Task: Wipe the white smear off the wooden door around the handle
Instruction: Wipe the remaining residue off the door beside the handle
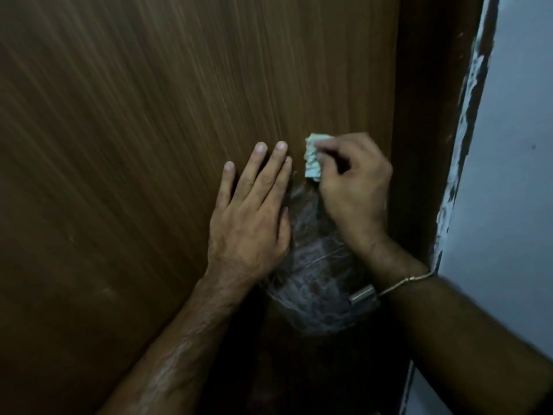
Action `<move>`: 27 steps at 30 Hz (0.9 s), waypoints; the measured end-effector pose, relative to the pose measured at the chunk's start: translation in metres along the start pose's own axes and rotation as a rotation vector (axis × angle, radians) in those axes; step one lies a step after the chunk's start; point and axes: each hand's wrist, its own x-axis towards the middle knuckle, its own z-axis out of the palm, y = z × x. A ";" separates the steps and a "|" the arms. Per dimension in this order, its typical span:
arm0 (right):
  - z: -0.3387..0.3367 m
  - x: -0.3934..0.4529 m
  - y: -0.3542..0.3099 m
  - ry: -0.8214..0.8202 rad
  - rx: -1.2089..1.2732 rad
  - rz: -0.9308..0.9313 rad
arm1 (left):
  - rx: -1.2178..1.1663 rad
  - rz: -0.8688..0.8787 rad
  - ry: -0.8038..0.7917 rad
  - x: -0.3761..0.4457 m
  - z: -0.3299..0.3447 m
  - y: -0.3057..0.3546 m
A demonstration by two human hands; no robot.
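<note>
The brown wooden door (149, 130) fills most of the view. A white smear (314, 283) spreads on it below and between my hands. My left hand (251, 214) lies flat on the door with fingers apart, just left of the smear. My right hand (353, 187) pinches a small crumpled pale cloth (312, 157) and presses it on the door above the smear. A metal piece (362, 293), maybe the handle, shows under my right wrist, mostly hidden by the arm.
The dark door frame (434, 115) runs down the right of the door. Beyond it is a pale blue wall (514, 175) with chipped paint along its edge. A thin bracelet (410, 281) is on my right wrist.
</note>
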 end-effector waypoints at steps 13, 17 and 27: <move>0.009 0.012 -0.012 0.063 -0.004 -0.052 | -0.043 -0.034 0.029 -0.033 0.001 -0.021; 0.018 -0.035 -0.016 -0.166 -0.051 -0.166 | -0.046 -0.060 0.047 -0.036 0.002 -0.020; 0.021 -0.030 -0.011 -0.120 0.001 -0.167 | -0.029 -0.077 0.034 -0.047 0.007 -0.021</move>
